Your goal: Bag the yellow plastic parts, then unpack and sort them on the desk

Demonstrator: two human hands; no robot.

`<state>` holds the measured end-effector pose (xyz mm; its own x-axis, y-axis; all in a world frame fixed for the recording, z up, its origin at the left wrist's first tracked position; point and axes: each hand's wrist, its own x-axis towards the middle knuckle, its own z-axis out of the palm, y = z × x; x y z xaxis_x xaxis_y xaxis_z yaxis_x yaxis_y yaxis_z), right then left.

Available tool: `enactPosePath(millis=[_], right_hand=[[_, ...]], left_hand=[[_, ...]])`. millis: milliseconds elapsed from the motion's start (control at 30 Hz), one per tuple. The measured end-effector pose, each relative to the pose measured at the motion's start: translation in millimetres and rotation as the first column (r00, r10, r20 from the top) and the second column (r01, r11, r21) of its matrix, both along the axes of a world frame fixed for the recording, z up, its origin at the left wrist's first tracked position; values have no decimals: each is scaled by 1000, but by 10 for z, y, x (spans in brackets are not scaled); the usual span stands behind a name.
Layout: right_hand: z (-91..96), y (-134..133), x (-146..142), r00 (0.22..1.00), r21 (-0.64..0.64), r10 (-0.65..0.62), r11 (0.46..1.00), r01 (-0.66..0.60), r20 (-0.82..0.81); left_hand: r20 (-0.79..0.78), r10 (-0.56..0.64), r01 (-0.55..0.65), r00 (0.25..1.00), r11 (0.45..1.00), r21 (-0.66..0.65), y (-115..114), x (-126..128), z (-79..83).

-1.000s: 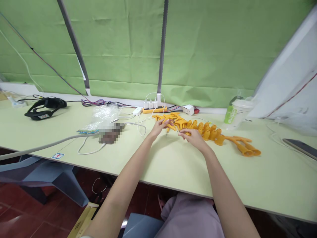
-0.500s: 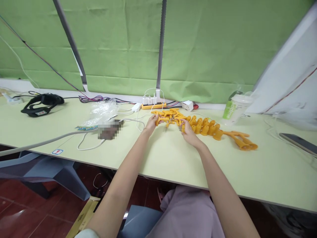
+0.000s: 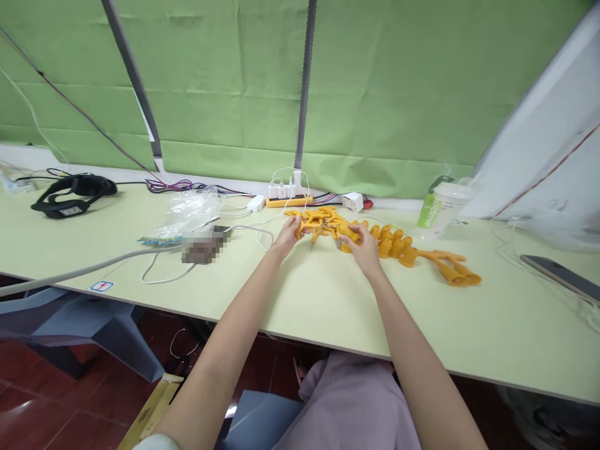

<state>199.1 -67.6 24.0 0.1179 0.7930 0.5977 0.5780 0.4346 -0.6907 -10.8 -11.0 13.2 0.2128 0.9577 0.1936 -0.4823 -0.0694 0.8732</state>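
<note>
A heap of orange plastic parts [image 3: 328,224] with small metal chains lies on the pale green table [image 3: 328,300] near its far edge. My left hand [image 3: 287,234] grips one orange piece at the heap's left side. My right hand [image 3: 363,242] is closed on another orange piece at the heap's middle. To the right, a row of orange cone-shaped pieces [image 3: 396,244] runs on into a forked orange part [image 3: 450,267].
Behind the heap sit an orange power strip [image 3: 288,200] with white chargers and a white adapter [image 3: 352,201]. A lidded drink cup [image 3: 438,209] stands to the right, a phone [image 3: 560,277] further right. To the left are a plastic bag [image 3: 190,212], cables and a black headset [image 3: 70,192].
Both hands have moved a little further away into the heap. The right hand has shifted from the near side onto the middle of the orange parts.
</note>
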Motion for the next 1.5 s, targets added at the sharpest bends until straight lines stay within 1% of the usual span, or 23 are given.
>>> enactPosePath(millis=[100, 200, 300, 433, 567, 700, 767, 833, 900, 1000, 1067, 1167, 1267, 1367, 1500], right_hand=[[-9, 6, 6, 999, 35, 24, 999, -26, 38], [-34, 20, 6, 997, 36, 57, 998, -59, 56], [-43, 26, 9, 996, 15, 83, 996, -83, -17], [-48, 34, 15, 989, -46, 71, 996, -77, -126], [-94, 51, -19, 979, -108, 115, 985, -135, -170], [-137, 53, -54, 960, -167, 117, 972, -163, -256], [-142, 49, -54, 959, -214, 113, 962, -172, -260], [-142, 47, -51, 967, -256, 120, 950, -177, -223], [-142, 50, -52, 957, -270, 177, 933, -236, -228], [-142, 57, -61, 897, -230, 297, 896, -381, -328], [-140, 62, -62, 870, -213, 326, 882, -421, -371], [-135, 65, -46, 876, -255, 287, 880, -401, -388], [-127, 63, -19, 909, -319, 211, 887, -333, -359], [-109, 47, -1, 953, -336, 148, 912, -236, -266], [-64, -6, 5, 993, -343, 90, 933, -111, -77]], left_hand=[[-13, 18, -18, 1000, 999, 26, 19, -17, -24], [-51, 4, 0, 999, 998, 60, 34, -11, -52], [-92, 7, 1, 996, 996, 84, 42, -4, -68], [-89, -7, 16, 996, 995, 96, 48, -3, -81], [-101, -72, 79, 992, 995, 68, 37, 52, -114], [-82, -121, 124, 989, 992, 36, 16, 110, -125], [-67, -124, 128, 990, 991, 43, 10, 112, -110], [-60, -103, 106, 993, 993, 49, 12, 100, -91], [-59, -68, 70, 996, 997, 35, 23, 83, -80], [-57, -12, 13, 998, 1000, 7, 42, 60, -78], [-50, -2, 2, 999, 1000, 5, 48, 50, -81], [-28, -17, 18, 999, 999, 30, 49, 39, -91], [-28, -46, 48, 999, 997, 58, 59, 28, -109], [-26, -77, 79, 997, 993, 85, 75, 22, -127], [-19, -68, 70, 997, 993, 91, 83, 31, -135]])
